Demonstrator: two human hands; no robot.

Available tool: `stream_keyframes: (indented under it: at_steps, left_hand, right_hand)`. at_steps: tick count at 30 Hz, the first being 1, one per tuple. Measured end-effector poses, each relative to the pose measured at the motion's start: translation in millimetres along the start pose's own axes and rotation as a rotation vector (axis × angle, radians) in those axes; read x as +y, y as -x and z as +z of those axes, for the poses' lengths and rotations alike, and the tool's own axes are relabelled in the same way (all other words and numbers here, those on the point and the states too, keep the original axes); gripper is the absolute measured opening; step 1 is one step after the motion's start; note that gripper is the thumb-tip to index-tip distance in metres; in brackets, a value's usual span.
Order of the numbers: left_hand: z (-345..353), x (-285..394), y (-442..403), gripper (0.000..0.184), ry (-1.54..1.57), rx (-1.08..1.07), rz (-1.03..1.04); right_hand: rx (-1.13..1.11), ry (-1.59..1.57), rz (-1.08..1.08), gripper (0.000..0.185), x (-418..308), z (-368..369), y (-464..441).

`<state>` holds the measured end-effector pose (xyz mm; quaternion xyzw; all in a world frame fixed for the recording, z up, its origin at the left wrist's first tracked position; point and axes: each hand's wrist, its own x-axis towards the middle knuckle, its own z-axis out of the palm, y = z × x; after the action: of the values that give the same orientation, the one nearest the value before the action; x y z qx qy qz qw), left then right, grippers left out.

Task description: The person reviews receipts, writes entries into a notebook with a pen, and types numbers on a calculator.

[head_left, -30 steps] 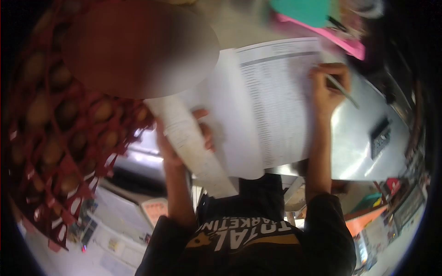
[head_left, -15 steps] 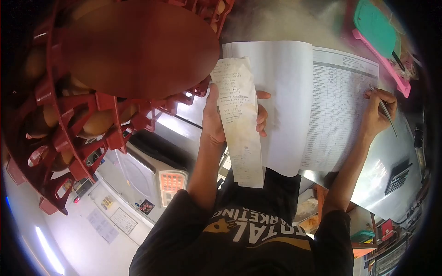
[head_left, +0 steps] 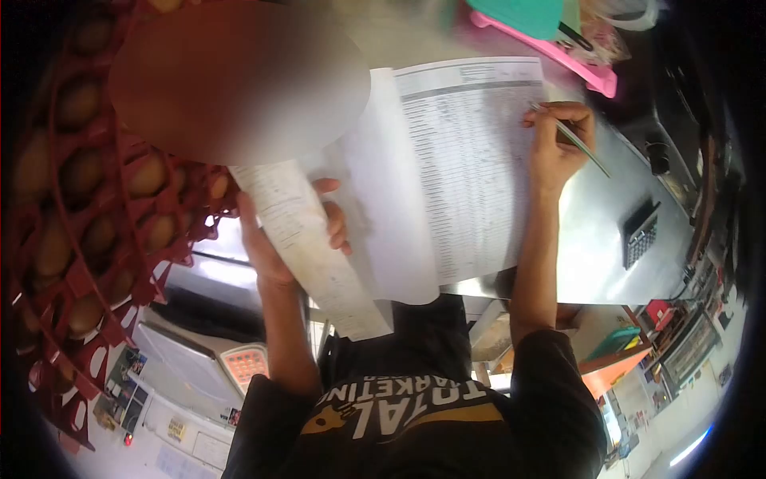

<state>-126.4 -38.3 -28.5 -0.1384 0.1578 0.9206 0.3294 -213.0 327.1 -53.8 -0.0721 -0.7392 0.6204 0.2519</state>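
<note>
My left hand [head_left: 267, 255] is closed around a long, creased paper slip [head_left: 299, 223] with handwritten lines, its thumb on one side and fingertips on the other. A blurred oval covers the slip's upper end. To the right lies an open book [head_left: 391, 247], its right page a printed table sheet [head_left: 471, 176] with many rows. Over that sheet's upper right edge, my right hand [head_left: 562, 148] pinches a slim pen [head_left: 589, 154]. The pen's tip end is at the sheet near the fingertips; whether it touches cannot be made out.
Stacked red egg trays [head_left: 104, 279] with many eggs stand close on the left. A calculator [head_left: 641, 243] lies on the shiny metal table [head_left: 590, 263]. Beyond the book are a pink-edged item [head_left: 550, 54] and a teal one [head_left: 523, 14]. An orange basket [head_left: 246, 367] sits lower left.
The view has turned, so book, hands and table appear farther left. The slip now slants more, its lower end toward the right. Both hands keep their holds on slip and pen.
</note>
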Motion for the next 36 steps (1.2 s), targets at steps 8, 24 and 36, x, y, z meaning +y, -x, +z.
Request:
stream_keyframes:
  at_steps: [8, 24, 36]
  left_hand:
    - [-1.8, 2.1, -1.2, 0.115, -0.003, -0.063, -0.019]
    - [1.0, -0.6, 3.2, 0.119, 0.034, 0.067, 0.004]
    - [2.9, 0.4, -1.1, 0.119, 0.062, 0.0, 0.011]
  right_hand:
    - [0.017, -0.041, 0.055, 0.012, -4.0, 4.6, -0.3]
    - [0.004, 0.035, 0.012, 0.01, 2.3, 0.5, -0.3]
    - [-0.081, 0.074, -0.011, 0.01, 10.9, -9.8, -1.5]
